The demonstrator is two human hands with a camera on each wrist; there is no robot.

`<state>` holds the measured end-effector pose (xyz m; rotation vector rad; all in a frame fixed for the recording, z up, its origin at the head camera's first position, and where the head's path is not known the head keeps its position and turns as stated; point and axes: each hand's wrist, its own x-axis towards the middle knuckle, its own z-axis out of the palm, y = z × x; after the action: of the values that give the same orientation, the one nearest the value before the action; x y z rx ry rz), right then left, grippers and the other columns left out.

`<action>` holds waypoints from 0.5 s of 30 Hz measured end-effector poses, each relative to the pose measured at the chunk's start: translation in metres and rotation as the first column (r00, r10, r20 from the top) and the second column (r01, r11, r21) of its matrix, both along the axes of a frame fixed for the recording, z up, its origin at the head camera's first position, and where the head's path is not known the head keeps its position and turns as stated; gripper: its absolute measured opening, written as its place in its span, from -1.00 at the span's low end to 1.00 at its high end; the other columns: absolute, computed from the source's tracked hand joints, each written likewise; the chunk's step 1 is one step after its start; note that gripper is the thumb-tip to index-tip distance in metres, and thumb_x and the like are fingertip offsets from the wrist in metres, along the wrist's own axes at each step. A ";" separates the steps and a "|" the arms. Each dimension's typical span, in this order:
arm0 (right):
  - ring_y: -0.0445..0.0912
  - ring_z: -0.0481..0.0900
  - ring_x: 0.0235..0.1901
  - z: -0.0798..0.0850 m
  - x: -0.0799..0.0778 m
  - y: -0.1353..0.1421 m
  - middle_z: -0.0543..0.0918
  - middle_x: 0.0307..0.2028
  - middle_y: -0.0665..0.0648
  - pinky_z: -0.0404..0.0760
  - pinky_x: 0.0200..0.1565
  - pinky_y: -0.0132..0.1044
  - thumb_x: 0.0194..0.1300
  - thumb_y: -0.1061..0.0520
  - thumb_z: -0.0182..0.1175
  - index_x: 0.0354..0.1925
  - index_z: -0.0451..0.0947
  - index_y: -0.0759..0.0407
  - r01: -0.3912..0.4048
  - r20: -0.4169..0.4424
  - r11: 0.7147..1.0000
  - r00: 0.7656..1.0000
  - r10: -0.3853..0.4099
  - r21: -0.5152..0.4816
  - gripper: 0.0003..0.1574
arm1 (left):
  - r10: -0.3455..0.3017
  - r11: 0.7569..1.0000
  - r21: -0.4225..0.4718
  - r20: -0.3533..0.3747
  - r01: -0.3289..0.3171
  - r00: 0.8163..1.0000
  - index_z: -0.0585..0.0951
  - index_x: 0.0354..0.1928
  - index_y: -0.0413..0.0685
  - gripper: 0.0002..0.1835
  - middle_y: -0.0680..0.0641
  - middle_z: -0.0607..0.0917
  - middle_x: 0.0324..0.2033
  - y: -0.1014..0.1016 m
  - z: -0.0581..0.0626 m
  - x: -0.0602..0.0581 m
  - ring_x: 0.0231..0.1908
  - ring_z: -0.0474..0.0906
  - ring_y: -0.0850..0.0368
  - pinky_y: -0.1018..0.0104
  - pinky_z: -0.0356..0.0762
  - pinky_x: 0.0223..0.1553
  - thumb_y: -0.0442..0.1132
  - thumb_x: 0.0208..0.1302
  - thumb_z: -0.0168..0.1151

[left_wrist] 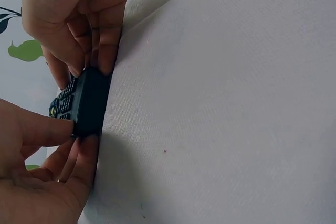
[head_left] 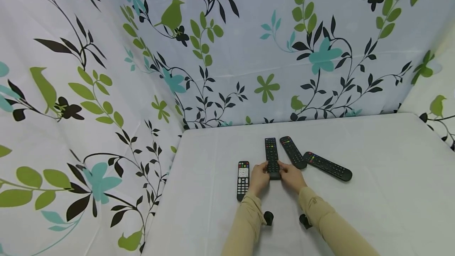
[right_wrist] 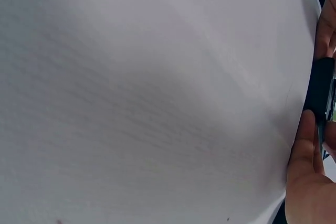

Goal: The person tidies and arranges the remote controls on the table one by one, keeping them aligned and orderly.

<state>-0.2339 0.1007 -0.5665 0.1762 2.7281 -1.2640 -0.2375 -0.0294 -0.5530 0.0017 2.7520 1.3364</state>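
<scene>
The left hand (head_left: 259, 179) and right hand (head_left: 292, 177) pinch opposite sides of the central remote (head_left: 271, 156), positioned near the far edge of the white table (head_left: 391, 165). A grey-panelled remote (head_left: 243, 181) lies toward the left edge; an angled remote (head_left: 293, 152) and a slanted remote (head_left: 328, 166) lie toward the far right corner.

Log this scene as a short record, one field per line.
Remote count: four
Held item: middle remote, near end between both hands
Left hand: grips its left side
Right hand: grips its right side
Beside left hand: remote with pale button panel
Right of held item: slanted remote, then rightmost remote, also slanted; whether these two touch is unclear
Surface: white table
Backdrop: cloth printed with leaves, flowers and birds
</scene>
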 end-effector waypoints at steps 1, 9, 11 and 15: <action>-0.05 0.40 -0.37 0.000 0.001 0.000 0.60 -0.14 0.23 0.41 -0.29 -0.21 0.14 0.16 -0.02 0.15 0.33 0.05 0.000 0.000 1.000 1.000 0.000 -0.007 -0.46 | 0.003 1.000 -0.003 0.000 -0.003 1.000 0.47 0.05 -0.15 -0.43 -0.17 0.58 -0.24 0.000 0.000 0.001 -0.28 0.44 0.09 0.24 0.41 -0.17 -0.46 -0.17 0.11; -0.10 0.31 -0.53 0.004 0.013 -0.002 0.50 -0.49 0.13 0.27 -0.48 -0.36 0.12 0.19 -0.01 0.14 0.33 0.08 -0.010 -0.001 0.999 1.000 0.010 -0.032 -0.45 | 0.013 1.000 -0.007 0.010 -0.013 1.000 0.48 0.05 -0.12 -0.42 -0.11 0.59 -0.33 -0.002 0.003 0.014 -0.40 0.35 0.18 0.38 0.31 -0.36 -0.48 -0.19 0.07; -0.10 0.33 -0.50 0.003 0.016 -0.001 0.52 -0.47 0.14 0.28 -0.47 -0.36 0.12 0.19 -0.01 0.14 0.33 0.10 -0.013 -0.007 0.999 1.000 0.012 -0.033 -0.45 | 0.013 1.000 -0.003 0.004 -0.013 1.000 0.48 0.04 -0.13 -0.42 -0.11 0.60 -0.33 -0.002 0.003 0.017 -0.39 0.36 0.18 0.37 0.32 -0.36 -0.48 -0.20 0.06; -0.09 0.34 -0.47 0.001 0.021 -0.001 0.52 -0.44 0.14 0.29 -0.43 -0.35 0.13 0.18 -0.01 0.13 0.34 0.08 -0.014 -0.013 0.999 1.000 0.014 -0.030 -0.46 | 0.010 1.000 -0.017 -0.025 -0.010 1.000 0.49 0.03 -0.16 -0.43 -0.13 0.61 -0.35 -0.003 0.002 0.024 -0.38 0.37 0.16 0.36 0.33 -0.36 -0.49 -0.20 0.07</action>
<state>-0.2125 0.0992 -0.5652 0.1467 2.7145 -1.3057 -0.2140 -0.0322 -0.5506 0.0036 2.7869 1.3246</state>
